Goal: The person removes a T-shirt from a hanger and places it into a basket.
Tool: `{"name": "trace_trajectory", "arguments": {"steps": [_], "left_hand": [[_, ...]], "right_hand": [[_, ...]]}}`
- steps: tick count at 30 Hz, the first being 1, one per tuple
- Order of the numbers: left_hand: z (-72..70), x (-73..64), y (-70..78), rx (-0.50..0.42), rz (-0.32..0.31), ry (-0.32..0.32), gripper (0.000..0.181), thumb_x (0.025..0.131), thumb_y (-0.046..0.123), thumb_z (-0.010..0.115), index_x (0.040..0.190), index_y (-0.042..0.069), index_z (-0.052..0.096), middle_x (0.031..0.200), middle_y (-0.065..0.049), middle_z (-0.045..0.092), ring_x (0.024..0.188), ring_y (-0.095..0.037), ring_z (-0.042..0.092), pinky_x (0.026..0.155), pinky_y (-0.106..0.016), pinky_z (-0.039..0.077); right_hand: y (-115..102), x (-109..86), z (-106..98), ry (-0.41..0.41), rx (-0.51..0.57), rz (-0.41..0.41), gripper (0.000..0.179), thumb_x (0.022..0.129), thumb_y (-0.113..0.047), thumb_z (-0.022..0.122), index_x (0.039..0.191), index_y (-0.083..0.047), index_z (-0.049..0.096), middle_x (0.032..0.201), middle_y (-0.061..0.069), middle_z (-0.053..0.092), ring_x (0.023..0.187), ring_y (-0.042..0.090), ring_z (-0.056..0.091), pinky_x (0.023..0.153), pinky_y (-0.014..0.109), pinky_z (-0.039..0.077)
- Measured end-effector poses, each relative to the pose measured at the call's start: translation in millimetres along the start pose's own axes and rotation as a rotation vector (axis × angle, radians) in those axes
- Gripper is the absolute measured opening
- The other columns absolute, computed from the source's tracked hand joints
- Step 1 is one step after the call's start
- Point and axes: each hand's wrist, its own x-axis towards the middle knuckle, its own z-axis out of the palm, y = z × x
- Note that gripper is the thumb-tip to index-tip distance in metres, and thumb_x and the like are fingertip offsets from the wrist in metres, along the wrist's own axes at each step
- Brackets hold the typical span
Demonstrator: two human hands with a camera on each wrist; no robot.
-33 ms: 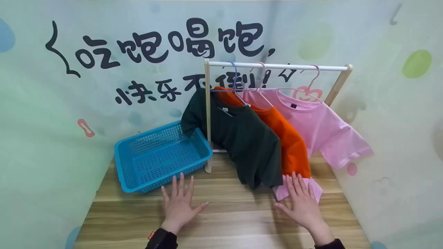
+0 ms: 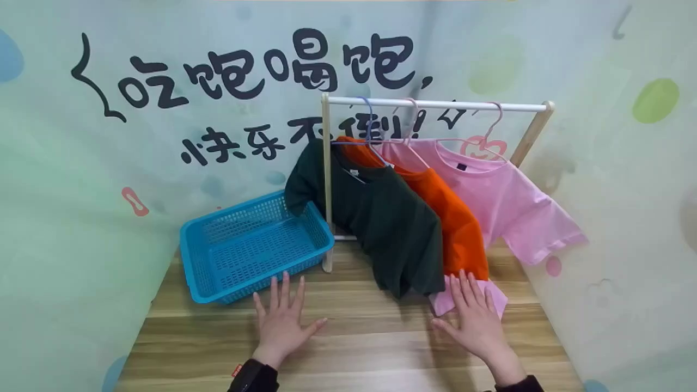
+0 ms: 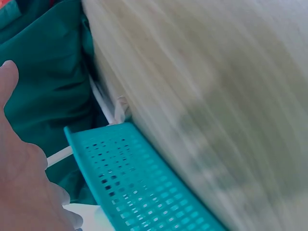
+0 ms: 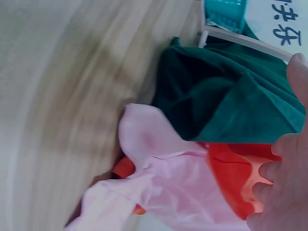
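Observation:
My left hand (image 2: 283, 324) is spread flat with straight fingers, its fingertips right at the near wall of a blue plastic basket (image 2: 196, 267). Nothing is in its grasp. On the right, my other hand (image 2: 476, 321) has straight fingers too, overlapping the pink hem of a shirt in the head view and holding nothing. Three shirts hang from a small rack (image 2: 435, 103): a dark green shirt (image 2: 392, 228) on a blue hanger (image 2: 371, 120), an orange shirt (image 2: 463, 228), and a pink shirt (image 2: 484, 201) on a pink hanger (image 2: 498, 117). The green shirt's left sleeve drapes over the basket's corner.
The rack's wooden left post (image 2: 328, 190) stands close beside the basket. Everything rests on a wood-grain table (image 2: 348, 348). Behind and to both sides hang pale printed walls (image 2: 109, 163) with black lettering at the back.

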Motion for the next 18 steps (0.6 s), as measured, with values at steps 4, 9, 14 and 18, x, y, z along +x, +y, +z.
{"name": "trace_trajectory", "arguments": {"steps": [4, 9, 14, 18], "left_hand": [[-5.6, 0.8, -0.1, -0.011, -0.002, -0.008, 0.107, 0.081, 0.086, 0.040, 0.159, 0.015, 0.019, 0.164, -0.019, 0.003, 0.149, -0.042, -0.002, 0.109, -0.070, -0.007], [-18.0, 6.1, -0.4, -0.026, -0.007, -0.017, 0.109, 0.080, 0.087, 0.041, 0.160, 0.017, 0.015, 0.164, -0.017, -0.004, 0.148, -0.039, -0.011, 0.109, -0.070, -0.009], [-28.0, 12.3, 1.2, -0.042, 0.004, 0.002, 0.108, 0.081, 0.084, 0.047, 0.160, 0.018, 0.015, 0.164, -0.016, -0.005, 0.148, -0.038, -0.012, 0.108, -0.069, -0.011], [-34.4, 17.7, 1.2, -0.060, 0.013, 0.030, 0.106, 0.082, 0.077, 0.055, 0.160, 0.017, 0.016, 0.165, -0.016, -0.004, 0.148, -0.038, -0.012, 0.108, -0.066, -0.018]], "right_hand": [[-3, 5.1, -7, 0.047, 0.011, -0.032, 0.100, 0.079, -0.051, 0.078, 0.152, 0.002, 0.034, 0.157, 0.022, 0.029, 0.145, 0.040, 0.024, 0.112, 0.064, 0.016], [-9, 19.9, -24, 0.145, 0.011, -0.106, 0.101, 0.076, -0.050, 0.081, 0.150, 0.002, 0.036, 0.155, 0.022, 0.035, 0.141, 0.039, 0.034, 0.112, 0.062, 0.021], [-14, 40.0, -43, 0.228, 0.030, -0.156, 0.098, 0.077, -0.045, 0.082, 0.150, 0.002, 0.037, 0.153, 0.021, 0.038, 0.138, 0.039, 0.038, 0.113, 0.058, 0.023], [-19, 55.8, -57, 0.258, 0.049, -0.173, 0.096, 0.078, -0.043, 0.082, 0.151, -0.001, 0.036, 0.153, 0.019, 0.039, 0.139, 0.036, 0.038, 0.114, 0.056, 0.022]]}}
